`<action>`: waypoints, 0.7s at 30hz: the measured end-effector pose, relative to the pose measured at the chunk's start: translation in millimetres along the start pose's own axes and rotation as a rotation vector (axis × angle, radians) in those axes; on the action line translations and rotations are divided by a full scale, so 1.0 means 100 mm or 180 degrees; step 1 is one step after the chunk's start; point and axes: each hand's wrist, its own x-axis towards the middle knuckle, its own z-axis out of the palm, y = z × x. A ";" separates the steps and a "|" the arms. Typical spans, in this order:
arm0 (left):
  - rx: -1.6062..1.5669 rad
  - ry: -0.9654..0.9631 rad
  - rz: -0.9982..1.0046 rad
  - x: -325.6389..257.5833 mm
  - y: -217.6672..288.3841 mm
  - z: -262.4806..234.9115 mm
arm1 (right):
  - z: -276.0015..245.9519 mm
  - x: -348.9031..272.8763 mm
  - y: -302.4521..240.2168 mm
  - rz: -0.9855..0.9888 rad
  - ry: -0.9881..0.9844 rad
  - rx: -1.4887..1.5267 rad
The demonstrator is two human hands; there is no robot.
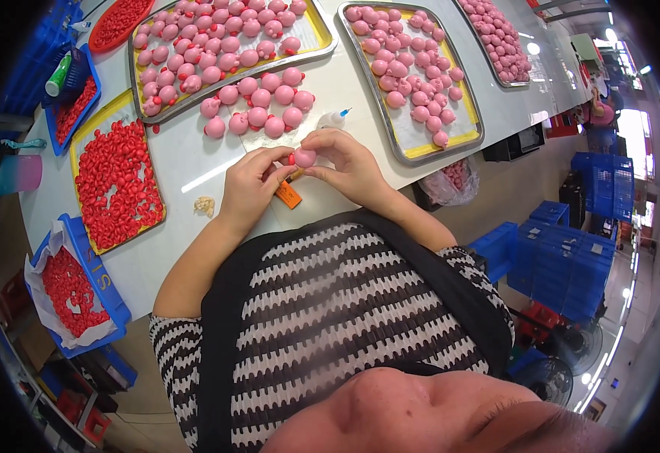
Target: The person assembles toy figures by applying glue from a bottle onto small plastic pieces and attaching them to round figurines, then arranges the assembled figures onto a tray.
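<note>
White table carrying loads: three metal trays lining far side; yellow tray, blue basket, red basket crowding left; pink balls clustering mid-table, bottle sitting nearby; orange block, beige lump lying closer in.

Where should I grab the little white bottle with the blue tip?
Probably grip the white bottle by its body, below the thin blue tip, coming from the person's right. The wider body seems to offer fingers more to hold; pink balls sit to its left, and the right hand is on its near side.
</note>
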 end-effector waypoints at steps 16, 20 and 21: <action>-0.1083 -0.0472 -0.1198 -0.01 -0.10 -0.08 | -0.03 -0.06 -0.03 0.0560 -0.0200 0.0368; -0.2297 -0.1110 -0.1579 0.03 -0.01 -0.08 | -0.01 -0.09 0.07 0.1046 -0.0575 0.0774; -0.2546 -0.1270 -0.1764 0.04 0.03 -0.07 | 0.03 -0.09 0.07 0.0558 -0.0604 0.0770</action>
